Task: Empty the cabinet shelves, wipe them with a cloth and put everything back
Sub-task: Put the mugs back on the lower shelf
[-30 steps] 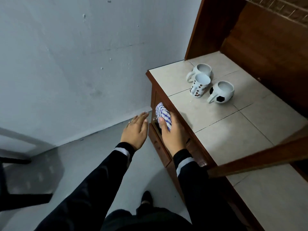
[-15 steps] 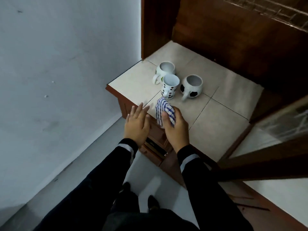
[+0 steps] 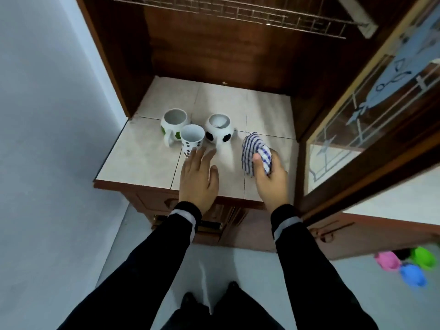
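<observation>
Three mugs stand on the tiled cabinet shelf [image 3: 142,153]: a white mug with green patches [image 3: 173,122], a dotted white mug [image 3: 191,140] in front of it, and a football-patterned mug [image 3: 218,129] to the right. My left hand [image 3: 198,179] reaches over the shelf with straight fingers, fingertips at the base of the dotted mug. Right of it, my right hand [image 3: 271,179] grips a bunched blue-and-white checked cloth [image 3: 256,152] just above the tiles.
A wire rack [image 3: 238,13] hangs above the shelf inside the brown wooden cabinet. Its glass door [image 3: 371,110] stands open on the right. Drawers [image 3: 214,225] sit below the shelf. Pink, blue and green plastic things [image 3: 414,265] lie on the floor at the right. A wall is on the left.
Both hands rose from the drawer front to above the shelf. My left hand came up to the dotted mug; the right carried the cloth to the right of the mugs.
</observation>
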Motion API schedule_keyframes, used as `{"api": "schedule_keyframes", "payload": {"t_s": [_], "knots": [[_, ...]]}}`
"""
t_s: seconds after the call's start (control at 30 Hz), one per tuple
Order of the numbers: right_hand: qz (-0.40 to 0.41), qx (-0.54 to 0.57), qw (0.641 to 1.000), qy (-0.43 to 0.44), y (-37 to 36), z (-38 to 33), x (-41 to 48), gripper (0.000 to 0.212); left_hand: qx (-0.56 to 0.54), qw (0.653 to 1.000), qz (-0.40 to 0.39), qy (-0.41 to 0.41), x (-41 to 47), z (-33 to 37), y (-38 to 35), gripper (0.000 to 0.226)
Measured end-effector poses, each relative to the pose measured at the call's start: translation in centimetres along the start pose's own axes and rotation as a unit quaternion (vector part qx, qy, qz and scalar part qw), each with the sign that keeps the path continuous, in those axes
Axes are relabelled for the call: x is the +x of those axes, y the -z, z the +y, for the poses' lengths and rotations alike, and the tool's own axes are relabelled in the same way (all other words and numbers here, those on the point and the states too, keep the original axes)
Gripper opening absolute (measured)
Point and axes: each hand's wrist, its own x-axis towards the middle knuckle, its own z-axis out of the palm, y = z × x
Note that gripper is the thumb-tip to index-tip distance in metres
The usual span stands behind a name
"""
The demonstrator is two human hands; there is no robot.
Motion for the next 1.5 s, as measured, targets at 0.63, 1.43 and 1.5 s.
{"api": "schedule_keyframes", "payload": {"t_s": [0.63,1.43,1.5], "knots": [[0.111,-0.177,0.977,0.046,1.2,3.1,7.6,0.045,0.023,0.996,-0.082,-0.025,7.0,1.3,-3.7,0.067],[-0.154,-0.495,0.849,-0.101,-3.5,9.7,15.6,0.054,0.093,0.993,-0.039,-0.053,10.8,-2.1,-8.3,0.074],[-0.160,-0.488,0.850,-0.115,-3.4,9.5,16.2,0.053,0.096,0.993,-0.038,-0.056,10.8,-2.2,-8.3,0.074]]}}
